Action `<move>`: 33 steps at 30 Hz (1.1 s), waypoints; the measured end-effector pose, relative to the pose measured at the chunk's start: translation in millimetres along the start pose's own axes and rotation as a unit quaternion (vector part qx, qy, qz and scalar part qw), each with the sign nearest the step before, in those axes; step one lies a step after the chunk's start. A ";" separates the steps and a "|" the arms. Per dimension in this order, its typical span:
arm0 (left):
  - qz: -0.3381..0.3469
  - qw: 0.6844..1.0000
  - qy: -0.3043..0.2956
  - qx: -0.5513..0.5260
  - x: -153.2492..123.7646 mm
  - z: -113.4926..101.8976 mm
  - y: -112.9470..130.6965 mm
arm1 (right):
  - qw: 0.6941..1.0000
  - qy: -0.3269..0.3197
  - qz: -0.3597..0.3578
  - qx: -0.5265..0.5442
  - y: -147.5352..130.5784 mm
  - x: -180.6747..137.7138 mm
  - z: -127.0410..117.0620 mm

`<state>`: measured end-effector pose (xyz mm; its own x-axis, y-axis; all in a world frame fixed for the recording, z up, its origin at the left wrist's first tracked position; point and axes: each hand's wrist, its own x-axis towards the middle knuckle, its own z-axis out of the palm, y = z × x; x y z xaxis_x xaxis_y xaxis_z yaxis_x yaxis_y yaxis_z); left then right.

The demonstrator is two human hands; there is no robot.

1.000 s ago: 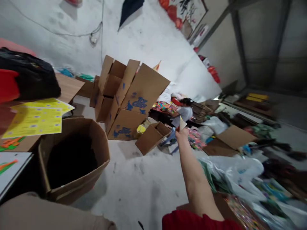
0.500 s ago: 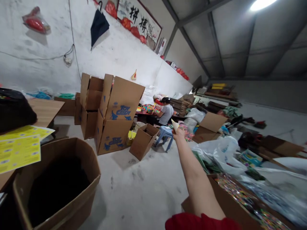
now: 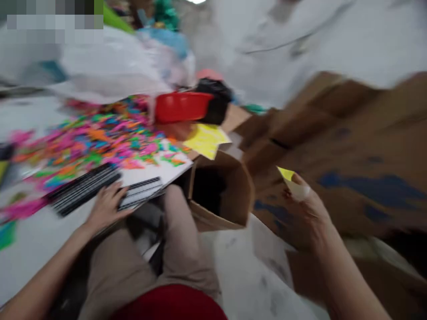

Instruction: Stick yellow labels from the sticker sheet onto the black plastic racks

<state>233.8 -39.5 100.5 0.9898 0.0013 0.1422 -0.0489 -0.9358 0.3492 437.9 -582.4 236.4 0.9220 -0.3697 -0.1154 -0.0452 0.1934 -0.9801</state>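
My left hand [image 3: 106, 206] lies flat with its fingers spread at the edge of the white table [image 3: 30, 266]. Its fingertips are beside a dark flat piece with white stripes [image 3: 86, 190] and a paler striped piece [image 3: 142, 191]. Beyond them spreads a heap of small, bright plastic pieces [image 3: 100, 138], blurred by motion. Out to the right, my right hand [image 3: 313, 209] is raised in front of cardboard boxes. Its fingers are closed on a curled piece of paper [image 3: 299, 191], yellow on one side and pale on the other.
An open cardboard box [image 3: 235, 195] stands at the table's corner, near my knee. Yellow printed sheets [image 3: 207, 140] lie behind it, close to a red basin [image 3: 182, 106] and a black bag [image 3: 216, 100]. Large cardboard boxes [image 3: 367, 146] with blue print stand at right.
The view has swung left and down to the table and my legs. My left hand has come into view. The paper is still in my right hand.
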 end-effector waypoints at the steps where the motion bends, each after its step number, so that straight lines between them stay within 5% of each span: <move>1: -0.040 0.998 0.018 -0.038 -9.0 -2.4 -5.6 | 0.996 -0.083 0.020 -0.021 25.3 3.4 49.7; 4: -0.159 0.959 0.126 -0.197 -19.7 -12.6 -10.5 | 0.909 -0.396 0.054 -0.116 93.4 -38.8 190.8; 7: -0.282 0.854 0.180 -0.399 -26.8 -24.2 6.8 | 0.697 -0.684 0.039 -0.212 134.8 -123.3 288.6; 10: -0.321 0.770 0.129 -0.537 -36.8 -21.5 29.9 | 0.523 -0.816 -0.067 -0.235 153.4 -191.8 331.5; 12: -0.330 0.746 0.104 -0.569 -42.4 -11.5 38.8 | 0.482 -0.837 -0.127 -0.226 161.7 -213.0 332.9; 13: -0.341 0.736 0.105 -0.575 -44.0 -5.7 40.9 | 0.489 -0.830 -0.141 -0.227 166.7 -216.4 327.3; 15: -0.377 0.715 0.127 -0.575 -43.8 4.8 41.9 | 0.554 -0.783 -0.132 -0.250 180.4 -214.6 307.9; 19: -0.412 0.695 0.172 -0.563 -30.1 18.5 42.2 | 0.711 -0.658 0.054 -0.240 214.5 -209.4 266.9; 22: -0.392 0.700 0.166 -0.574 -18.8 23.0 43.3 | 0.751 -0.612 0.161 -0.188 230.7 -216.6 259.7; 25: -0.393 0.700 0.188 -0.566 -18.5 19.8 34.5 | 0.781 -0.571 0.170 -0.187 234.1 -220.7 274.2; 28: -0.408 0.746 0.252 -0.461 -32.5 11.0 11.8 | 0.796 -0.545 0.147 -0.216 234.6 -215.9 295.7; 33: -0.301 0.908 0.255 -0.144 -62.2 12.3 -18.3 | 0.796 -0.519 0.050 -0.306 244.5 -204.9 317.9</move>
<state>174.8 -26.8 73.9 0.6626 0.7131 0.2292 0.3743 -0.5802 0.7233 360.2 -170.4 71.8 0.7085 0.6321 -0.3138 -0.0248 -0.4221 -0.9062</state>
